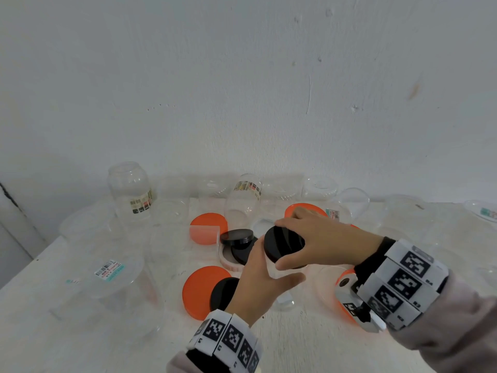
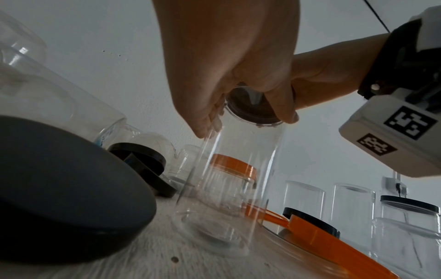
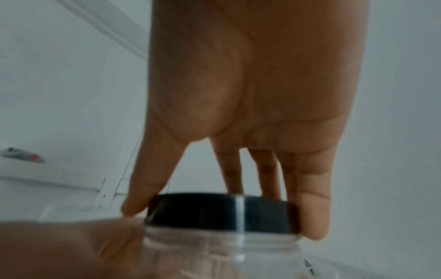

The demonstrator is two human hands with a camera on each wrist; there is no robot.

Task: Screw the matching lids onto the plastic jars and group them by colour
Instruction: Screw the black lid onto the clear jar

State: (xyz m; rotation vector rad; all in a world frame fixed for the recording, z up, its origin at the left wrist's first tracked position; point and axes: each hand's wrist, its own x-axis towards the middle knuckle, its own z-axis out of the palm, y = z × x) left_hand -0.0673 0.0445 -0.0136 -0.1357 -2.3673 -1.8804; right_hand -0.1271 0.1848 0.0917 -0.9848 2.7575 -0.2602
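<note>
Standing on the tabletop (image 1: 295,345), the clear plastic jar (image 2: 229,179), likely light, thin-walled and slippery, is gripped near its neck by the left hand (image 1: 258,281) while the right hand (image 1: 322,240) pinches the black lid's (image 1: 283,244) rim.

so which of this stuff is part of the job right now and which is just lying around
In hand now:
- black lid, gripped by the right hand
- clear jar, held by the left hand

Lying about for now:
- loose orange lids
- loose black lids
- open jars by the wall
- capped jars, seen from the left wrist
</note>
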